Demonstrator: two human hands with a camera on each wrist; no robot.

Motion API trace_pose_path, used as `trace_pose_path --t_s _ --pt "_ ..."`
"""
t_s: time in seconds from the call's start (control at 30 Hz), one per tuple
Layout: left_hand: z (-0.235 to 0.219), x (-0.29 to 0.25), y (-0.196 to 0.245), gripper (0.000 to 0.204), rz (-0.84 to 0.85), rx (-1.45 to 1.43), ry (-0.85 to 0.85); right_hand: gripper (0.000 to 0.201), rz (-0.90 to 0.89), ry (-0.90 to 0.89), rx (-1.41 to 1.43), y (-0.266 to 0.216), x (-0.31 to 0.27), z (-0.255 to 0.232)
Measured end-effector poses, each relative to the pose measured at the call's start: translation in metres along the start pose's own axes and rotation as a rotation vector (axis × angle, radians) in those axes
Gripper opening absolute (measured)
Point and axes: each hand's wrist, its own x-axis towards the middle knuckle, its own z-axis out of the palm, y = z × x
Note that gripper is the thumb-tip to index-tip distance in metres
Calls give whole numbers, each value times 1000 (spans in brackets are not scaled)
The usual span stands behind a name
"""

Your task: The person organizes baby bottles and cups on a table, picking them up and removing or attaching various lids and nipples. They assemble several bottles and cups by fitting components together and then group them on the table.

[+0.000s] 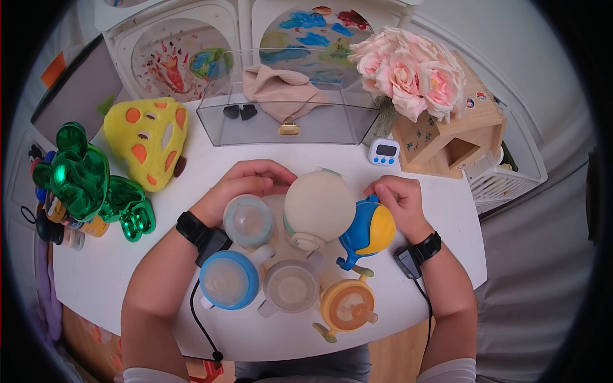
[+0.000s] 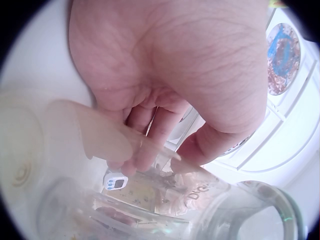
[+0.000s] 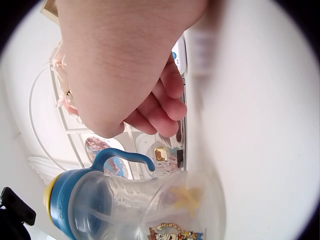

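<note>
Left hand (image 1: 246,182) curled round cream bottle (image 1: 318,205), right hand (image 1: 399,199) curled beside blue-yellow cup (image 1: 367,233); hold unclear. Bottle likely light, smooth plastic: grip sides.

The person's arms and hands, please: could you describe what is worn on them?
Both forearms are bare. The left wrist carries a black strap with a small black camera box, and a black cable trails from it. The right wrist has a matching black strap and box with its own cable. White sleeve edges show near the elbows.

The cream bottle (image 1: 317,207) hides both hands' fingers in the head view.
</note>
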Motion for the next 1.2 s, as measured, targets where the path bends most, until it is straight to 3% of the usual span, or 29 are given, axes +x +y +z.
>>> trace_pose_path --t_s 0.73,0.8,1.0,1.2 --pt "-2 2 -1 34 -8 61 -23 21 -4 3 13 2 -2 -1" --pt "-2 2 0 33 3 99 8 20 5 12 -86 -2 -3 -3" --pt "-9 7 -8 28 130 161 -80 21 -17 24 -111 0 -2 -1" --pt "-7 6 -5 34 92 163 -97 24 -23 26 -79 1 -1 -1"
